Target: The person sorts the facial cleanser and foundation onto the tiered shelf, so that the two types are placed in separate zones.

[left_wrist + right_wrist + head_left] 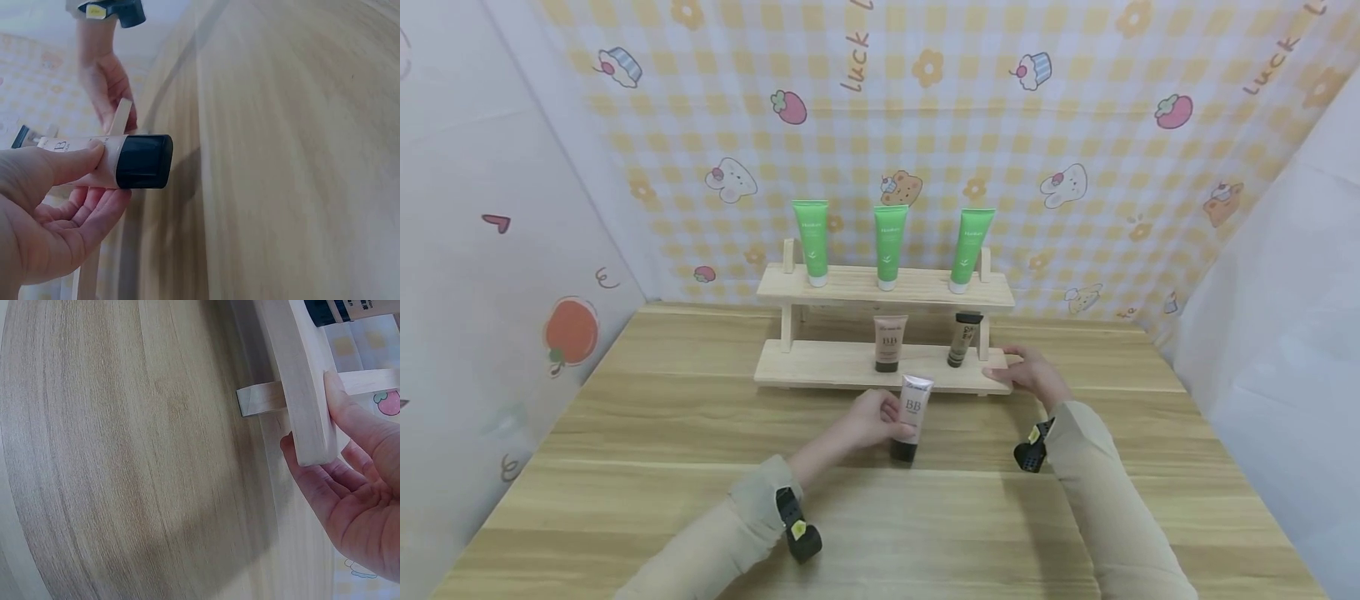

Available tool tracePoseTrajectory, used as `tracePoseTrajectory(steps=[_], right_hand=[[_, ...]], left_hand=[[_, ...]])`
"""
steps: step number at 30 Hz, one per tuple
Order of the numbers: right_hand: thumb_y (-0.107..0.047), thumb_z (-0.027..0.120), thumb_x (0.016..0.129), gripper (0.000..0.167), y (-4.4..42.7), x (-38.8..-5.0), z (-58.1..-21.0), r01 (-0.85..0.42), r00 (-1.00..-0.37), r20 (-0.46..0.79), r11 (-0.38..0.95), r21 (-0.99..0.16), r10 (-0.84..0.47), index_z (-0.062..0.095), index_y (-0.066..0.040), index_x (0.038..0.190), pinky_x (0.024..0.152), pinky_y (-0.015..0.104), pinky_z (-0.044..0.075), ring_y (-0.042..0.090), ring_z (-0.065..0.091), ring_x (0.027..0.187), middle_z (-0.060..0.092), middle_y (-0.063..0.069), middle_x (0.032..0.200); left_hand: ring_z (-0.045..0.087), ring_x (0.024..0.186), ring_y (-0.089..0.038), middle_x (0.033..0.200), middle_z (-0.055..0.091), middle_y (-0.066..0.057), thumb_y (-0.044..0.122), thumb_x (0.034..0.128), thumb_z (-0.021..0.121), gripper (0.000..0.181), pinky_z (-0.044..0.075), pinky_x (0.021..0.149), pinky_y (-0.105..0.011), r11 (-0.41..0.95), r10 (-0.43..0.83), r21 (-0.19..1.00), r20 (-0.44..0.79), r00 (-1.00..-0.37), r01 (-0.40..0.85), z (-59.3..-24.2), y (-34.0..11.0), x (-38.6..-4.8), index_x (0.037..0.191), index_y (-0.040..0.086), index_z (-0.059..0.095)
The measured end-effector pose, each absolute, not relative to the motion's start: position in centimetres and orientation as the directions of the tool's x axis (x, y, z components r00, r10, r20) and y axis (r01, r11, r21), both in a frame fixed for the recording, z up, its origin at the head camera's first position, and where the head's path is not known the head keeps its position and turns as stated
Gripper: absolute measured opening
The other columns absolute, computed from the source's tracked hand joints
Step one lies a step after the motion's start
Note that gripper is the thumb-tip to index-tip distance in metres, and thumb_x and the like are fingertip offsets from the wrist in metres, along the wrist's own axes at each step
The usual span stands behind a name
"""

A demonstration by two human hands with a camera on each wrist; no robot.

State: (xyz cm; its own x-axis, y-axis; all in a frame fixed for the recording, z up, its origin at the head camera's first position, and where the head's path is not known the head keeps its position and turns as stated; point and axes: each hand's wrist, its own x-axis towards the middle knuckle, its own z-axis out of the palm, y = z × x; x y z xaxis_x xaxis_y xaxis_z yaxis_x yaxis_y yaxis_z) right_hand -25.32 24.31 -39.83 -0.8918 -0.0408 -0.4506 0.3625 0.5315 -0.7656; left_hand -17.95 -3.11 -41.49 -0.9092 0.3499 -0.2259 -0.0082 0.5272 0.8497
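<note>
My left hand (877, 419) pinches a pale pink BB cream tube (914, 406) with a black cap, cap downward, just in front of the two-tier wooden shelf (820, 364). In the left wrist view, the thumb presses one face of this tube and the fingers lie behind it. My right hand (1026, 372) grips the right end of the lower board (312, 419), thumb on top and fingers beneath. On that board stand another pink BB cream tube (890, 343) in the middle and a slimmer, dark-capped tube (964, 339), tilted, on the right.
Three green tubes (889, 247) with white caps stand spaced along the upper board (850, 283). The shelf is on a wood-grain table (700, 467), close to a yellow checked backdrop (850, 150). White sheets (490, 250) rise at both sides.
</note>
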Motion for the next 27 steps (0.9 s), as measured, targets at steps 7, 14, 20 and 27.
tracePoseTrajectory(steps=[7, 14, 20, 27], right_hand=[[-0.024, 0.067, 0.083, 0.078, 24.1, -25.3, -39.9, 0.365, -0.889, -0.456, 0.541, -0.758, -0.04, 0.021, 0.002, 0.141, 0.104, 0.042, 0.039, 0.038, 0.048, 0.12, 0.04, 0.033, 0.133], [-0.022, 0.066, 0.084, 0.078, 24.2, -25.3, -40.0, 0.363, -0.89, -0.453, 0.519, -0.774, -0.053, 0.019, 0.004, 0.141, 0.105, 0.042, 0.039, 0.038, 0.047, 0.121, 0.039, 0.035, 0.133], [-0.023, 0.065, 0.084, 0.077, 24.2, -25.4, -40.0, 0.37, -0.888, -0.458, 0.524, -0.767, -0.044, 0.02, 0.002, 0.141, 0.105, 0.042, 0.038, 0.038, 0.047, 0.121, 0.04, 0.034, 0.133], [-0.024, 0.066, 0.084, 0.078, 24.3, -25.2, -39.9, 0.352, -0.893, -0.447, 0.539, -0.765, -0.052, 0.021, 0.003, 0.141, 0.102, 0.041, 0.041, 0.033, 0.054, 0.113, 0.041, 0.034, 0.131]], left_hand=[[0.058, 0.085, -0.017, 0.094, 0.062, -0.01, 0.019, 0.0736, 0.074, 0.04, 0.052, 0.079, -0.031, 0.527, 0.274, 0.849, -0.219, -0.937, -0.044, -40.7, -4.9, -18.2, 0.104, -0.002, 0.058], [0.059, 0.087, -0.019, 0.094, 0.063, -0.011, 0.018, 0.0749, 0.074, 0.038, 0.052, 0.08, -0.032, 0.541, 0.211, 0.839, -0.197, -0.958, -0.053, -40.1, -7.1, -18.5, 0.103, -0.002, 0.058], [0.06, 0.094, -0.023, 0.101, 0.062, -0.014, 0.019, 0.0789, 0.07, 0.041, 0.051, 0.086, -0.035, 0.571, 0.182, 0.819, -0.19, -0.965, -0.054, -39.7, -9.0, -19.2, 0.109, -0.004, 0.055], [0.057, 0.101, -0.028, 0.109, 0.058, -0.02, 0.018, 0.0836, 0.065, 0.046, 0.05, 0.088, -0.037, 0.57, 0.15, 0.82, -0.169, -0.974, -0.055, -39.1, -10.7, -20.0, 0.118, -0.006, 0.047]])
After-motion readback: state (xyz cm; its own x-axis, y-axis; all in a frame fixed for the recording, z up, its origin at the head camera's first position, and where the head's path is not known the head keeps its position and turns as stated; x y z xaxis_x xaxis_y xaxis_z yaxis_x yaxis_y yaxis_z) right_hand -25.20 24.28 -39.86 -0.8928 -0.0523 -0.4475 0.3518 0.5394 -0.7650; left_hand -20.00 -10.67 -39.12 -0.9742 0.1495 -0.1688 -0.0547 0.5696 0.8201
